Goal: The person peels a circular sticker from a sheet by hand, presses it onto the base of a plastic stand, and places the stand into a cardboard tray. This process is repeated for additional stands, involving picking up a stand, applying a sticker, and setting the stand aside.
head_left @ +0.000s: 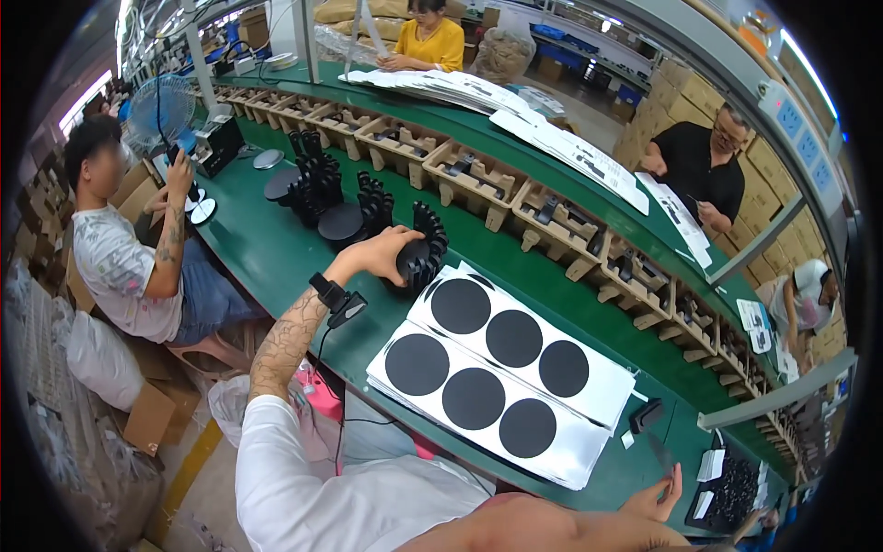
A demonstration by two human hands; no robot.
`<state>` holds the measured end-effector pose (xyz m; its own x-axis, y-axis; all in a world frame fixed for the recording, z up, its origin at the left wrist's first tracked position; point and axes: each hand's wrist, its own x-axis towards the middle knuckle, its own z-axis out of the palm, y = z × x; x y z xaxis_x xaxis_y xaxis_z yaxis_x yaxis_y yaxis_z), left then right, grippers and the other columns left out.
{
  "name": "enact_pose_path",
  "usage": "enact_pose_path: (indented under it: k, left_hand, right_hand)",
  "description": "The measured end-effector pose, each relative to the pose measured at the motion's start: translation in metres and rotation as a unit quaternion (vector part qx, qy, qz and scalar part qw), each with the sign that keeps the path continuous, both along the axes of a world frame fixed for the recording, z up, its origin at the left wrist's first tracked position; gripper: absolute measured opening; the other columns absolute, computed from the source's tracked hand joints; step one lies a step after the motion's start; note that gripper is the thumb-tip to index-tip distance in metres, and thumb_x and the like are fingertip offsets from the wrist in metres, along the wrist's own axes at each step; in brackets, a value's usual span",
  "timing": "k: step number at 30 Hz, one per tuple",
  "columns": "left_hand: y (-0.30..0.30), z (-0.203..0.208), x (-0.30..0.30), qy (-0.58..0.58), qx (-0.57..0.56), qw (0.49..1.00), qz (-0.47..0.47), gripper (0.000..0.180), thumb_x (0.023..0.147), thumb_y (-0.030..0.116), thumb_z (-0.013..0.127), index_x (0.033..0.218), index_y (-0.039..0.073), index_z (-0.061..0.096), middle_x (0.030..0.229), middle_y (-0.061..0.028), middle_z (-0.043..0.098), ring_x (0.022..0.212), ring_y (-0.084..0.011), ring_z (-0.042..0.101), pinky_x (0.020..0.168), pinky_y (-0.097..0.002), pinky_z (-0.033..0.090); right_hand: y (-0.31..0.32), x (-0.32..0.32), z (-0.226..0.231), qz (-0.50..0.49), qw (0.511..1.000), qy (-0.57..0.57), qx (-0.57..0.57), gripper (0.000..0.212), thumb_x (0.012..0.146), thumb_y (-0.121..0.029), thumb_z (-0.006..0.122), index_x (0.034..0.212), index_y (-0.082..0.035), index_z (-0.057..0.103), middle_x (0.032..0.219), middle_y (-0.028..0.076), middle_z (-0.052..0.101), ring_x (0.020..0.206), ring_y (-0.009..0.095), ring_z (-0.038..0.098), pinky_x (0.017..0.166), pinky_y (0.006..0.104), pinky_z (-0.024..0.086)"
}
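Note:
My left hand [379, 258] reaches over the green bench, its fingers curled on a black round part [418, 260] at the near end of a curved stack of black parts [430, 225]. Other stacks of such parts [317, 179] stand farther left, beside black discs [340, 223]. At the lower right, my right hand [655, 501] pinches a thin, dark flat piece [661, 454] that stands up from its fingertips. Between my hands lie white sheets [589, 405] with large black round pads [474, 398] in rows.
A line of tan trays [469, 175] with dark parts runs behind the bench. A small black device [646, 416] and a heap of small black pieces [731, 492] lie right. A person [129, 230] sits left near a fan [161, 109]; others work across, beside white printed sheets [570, 152].

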<state>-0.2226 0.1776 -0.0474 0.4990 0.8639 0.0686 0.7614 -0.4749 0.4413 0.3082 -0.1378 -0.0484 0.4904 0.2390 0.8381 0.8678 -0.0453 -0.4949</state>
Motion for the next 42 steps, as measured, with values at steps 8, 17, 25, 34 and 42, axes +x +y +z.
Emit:
enact_pose_path:
  k: [8,17,25,34,42]
  left_hand:
    - [-0.051,0.031,-0.012,-0.213,0.108,0.968,0.075,0.091,0.057,0.017,0.08,0.135,0.004,0.038,0.131,-0.0177,0.044,0.117,-0.0319,0.05,0.095,-0.0382,0.044]
    - [-0.175,0.07,0.133,-0.806,-0.205,0.544,-0.116,0.079,0.084,0.061,0.041,0.149,0.025,0.014,0.137,-0.0245,0.041,0.124,-0.0416,0.045,0.097,-0.0521,0.043]
    - [-0.185,0.061,0.181,-0.79,-0.25,0.559,-0.036,0.068,0.091,0.064,0.021,0.148,0.029,0.01,0.137,-0.0314,0.037,0.116,-0.0498,0.049,0.096,-0.0554,0.042]
    - [-0.19,0.055,0.18,-0.766,-0.232,0.599,-0.017,0.067,0.093,0.063,0.015,0.148,0.027,0.008,0.138,-0.0317,0.036,0.117,-0.0504,0.048,0.097,-0.0555,0.041]
    - [-0.188,0.053,0.184,-0.756,-0.22,0.615,-0.034,0.068,0.093,0.064,0.017,0.147,0.024,0.013,0.138,-0.0321,0.036,0.116,-0.0509,0.048,0.097,-0.0562,0.041]
  right_hand:
    - [0.03,-0.043,-0.002,0.125,0.99,0.059,0.001,0.01,0.083,0.007,0.062,0.093,0.008,0.063,0.085,0.012,0.066,0.073,0.017,0.062,0.067,0.0268,0.05]
    - [0.086,-0.183,0.062,0.578,0.638,0.502,-0.083,0.012,0.079,0.007,0.066,0.075,0.002,0.055,0.065,0.01,0.061,0.046,0.014,0.056,0.043,0.0224,0.044]
    - [0.109,-0.206,0.063,0.649,0.486,0.567,-0.145,0.009,0.083,0.004,0.063,0.076,0.002,0.058,0.068,0.011,0.064,0.046,0.01,0.056,0.043,0.0203,0.044]
    - [0.106,-0.207,0.052,0.651,0.489,0.571,-0.108,0.009,0.085,-0.001,0.061,0.079,-0.001,0.055,0.069,0.01,0.063,0.043,0.01,0.055,0.04,0.0193,0.044]
    - [0.108,-0.205,0.049,0.647,0.513,0.551,-0.12,0.008,0.085,-0.001,0.061,0.079,-0.001,0.055,0.069,0.009,0.063,0.043,0.01,0.056,0.041,0.0195,0.044]
